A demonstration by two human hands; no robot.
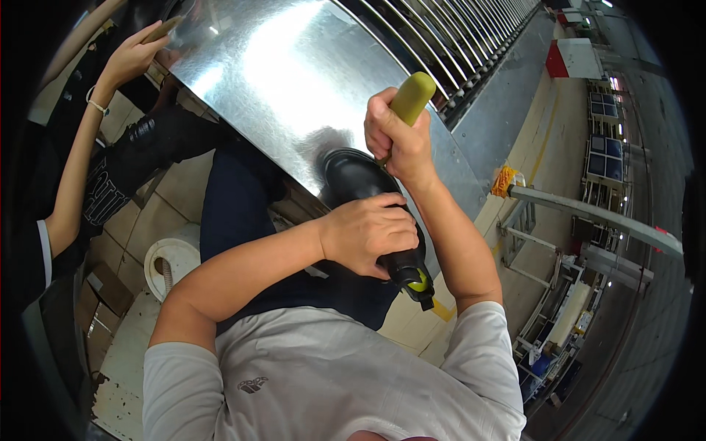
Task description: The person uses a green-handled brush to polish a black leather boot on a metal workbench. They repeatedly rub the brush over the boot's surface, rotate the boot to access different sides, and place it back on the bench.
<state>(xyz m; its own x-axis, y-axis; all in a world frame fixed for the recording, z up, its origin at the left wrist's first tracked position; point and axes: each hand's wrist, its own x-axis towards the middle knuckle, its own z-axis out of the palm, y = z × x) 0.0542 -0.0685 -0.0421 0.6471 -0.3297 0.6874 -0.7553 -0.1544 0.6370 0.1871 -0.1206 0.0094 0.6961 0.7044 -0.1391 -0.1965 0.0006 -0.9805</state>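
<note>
- Left hand, nearest, elbow bent, fingers wrapped over black boot, pressing it against metal table edge.
- Right hand fisted tight around yellow-green tool handle, raised above boot toe.

A glossy black boot with a yellow-green tab at its back is gripped by the left hand. An olive-yellow tool handle is clasped by the right hand. Bright silver is shown by the metal table. A light grey shirt and navy trousers are worn. An orange brush and a white bucket are noted.
</note>
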